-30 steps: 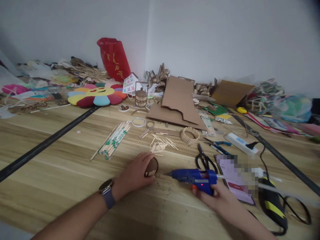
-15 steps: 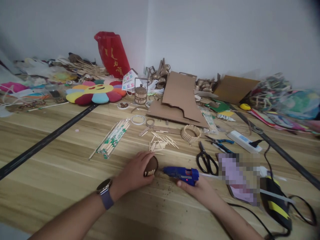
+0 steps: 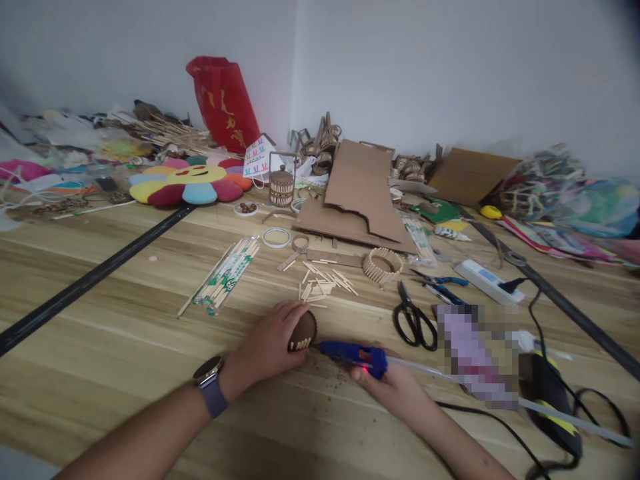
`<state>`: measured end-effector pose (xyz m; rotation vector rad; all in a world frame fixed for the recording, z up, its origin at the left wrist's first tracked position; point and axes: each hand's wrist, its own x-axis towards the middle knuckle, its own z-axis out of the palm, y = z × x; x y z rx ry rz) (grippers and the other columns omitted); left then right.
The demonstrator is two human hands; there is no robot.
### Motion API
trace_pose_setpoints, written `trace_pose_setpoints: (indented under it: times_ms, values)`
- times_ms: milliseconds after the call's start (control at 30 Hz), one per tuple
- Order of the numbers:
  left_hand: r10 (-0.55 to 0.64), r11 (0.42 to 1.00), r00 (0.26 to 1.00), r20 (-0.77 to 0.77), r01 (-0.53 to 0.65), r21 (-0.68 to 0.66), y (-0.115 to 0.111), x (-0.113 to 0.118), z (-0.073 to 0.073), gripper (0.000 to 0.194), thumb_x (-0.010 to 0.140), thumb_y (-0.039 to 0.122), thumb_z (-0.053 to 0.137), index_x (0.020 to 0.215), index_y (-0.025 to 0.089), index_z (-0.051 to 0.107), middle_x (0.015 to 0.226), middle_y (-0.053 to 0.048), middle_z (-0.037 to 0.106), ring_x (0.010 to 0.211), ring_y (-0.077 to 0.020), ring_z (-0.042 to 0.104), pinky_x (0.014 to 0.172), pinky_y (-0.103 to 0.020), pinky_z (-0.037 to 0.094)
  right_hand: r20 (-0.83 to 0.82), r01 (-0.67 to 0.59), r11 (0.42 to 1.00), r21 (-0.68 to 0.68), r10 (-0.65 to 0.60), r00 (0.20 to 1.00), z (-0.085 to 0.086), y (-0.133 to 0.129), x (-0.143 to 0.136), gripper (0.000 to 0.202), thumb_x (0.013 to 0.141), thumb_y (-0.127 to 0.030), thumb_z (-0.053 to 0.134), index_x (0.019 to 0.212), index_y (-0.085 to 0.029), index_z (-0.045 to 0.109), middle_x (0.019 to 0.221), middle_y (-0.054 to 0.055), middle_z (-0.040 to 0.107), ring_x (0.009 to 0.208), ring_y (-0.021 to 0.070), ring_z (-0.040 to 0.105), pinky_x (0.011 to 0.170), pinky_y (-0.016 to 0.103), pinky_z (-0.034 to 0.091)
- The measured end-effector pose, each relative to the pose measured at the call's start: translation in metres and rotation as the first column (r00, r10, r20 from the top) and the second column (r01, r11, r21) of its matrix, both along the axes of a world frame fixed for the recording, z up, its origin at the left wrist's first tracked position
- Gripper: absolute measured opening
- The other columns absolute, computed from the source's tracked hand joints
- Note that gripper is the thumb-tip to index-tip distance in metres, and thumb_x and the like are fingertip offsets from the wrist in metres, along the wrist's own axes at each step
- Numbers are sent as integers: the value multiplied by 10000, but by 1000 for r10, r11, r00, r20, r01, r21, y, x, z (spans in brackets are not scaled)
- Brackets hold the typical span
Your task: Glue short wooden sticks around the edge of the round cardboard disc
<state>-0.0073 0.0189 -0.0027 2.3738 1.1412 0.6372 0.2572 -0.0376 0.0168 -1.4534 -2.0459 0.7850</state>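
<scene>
Curling over a small brown cardboard round edged with short wooden sticks, the left hand grasps it and pins it to the wooden table. The right hand is clenched around a blue glue gun, whose nozzle tip touches the round's right edge; a clear glue stick trails from the gun's rear toward the right.

Open board lies to the left and near side of the hands, bare apart from small crumbs. Just beyond the left fingers sits a scatter of cut sticks; black scissors lie near the right hand's far side, and a black and yellow tool with its cable crowds the right. A bundle of chopsticks is well apart to the left.

Compared with half a second ago, the gun has slid left to close the gap to the round, while the left hand has stayed put.
</scene>
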Motion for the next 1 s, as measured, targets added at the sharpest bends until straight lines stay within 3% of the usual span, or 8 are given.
trace_pose_setpoints:
  times_ms: [300, 700, 1000]
  values:
    - [0, 1000, 1000, 16, 0, -2, 0, 0, 0, 756, 744, 139, 688, 1453, 197, 434, 1505, -151, 524, 1408, -331, 467, 1196, -547, 376, 34, -36, 999, 29, 35, 999, -3, 1, 0, 615, 934, -727, 466, 955, -194, 772, 933, 121, 784, 882, 289, 701, 807, 385, 546]
    - [-1, 1000, 1000, 9, 1, 8, 0, 0, 0, 748, 747, 146, 692, 1451, 174, 441, 1497, -165, 526, 1399, -334, 474, 1192, -545, 385, 59, 6, 999, 52, -9, 998, -4, -1, -3, 625, 925, -738, 469, 893, -188, 765, 916, 130, 777, 880, 295, 694, 784, 379, 532]
    - [4, 1000, 1000, 23, -4, 12, 1, 0, -3, 768, 739, 143, 699, 1457, 218, 438, 1503, -139, 525, 1407, -338, 468, 1194, -559, 376, 60, 26, 999, 32, -28, 998, -10, -1, 0, 552, 904, -701, 541, 910, -198, 769, 958, 117, 786, 928, 301, 698, 830, 390, 539]
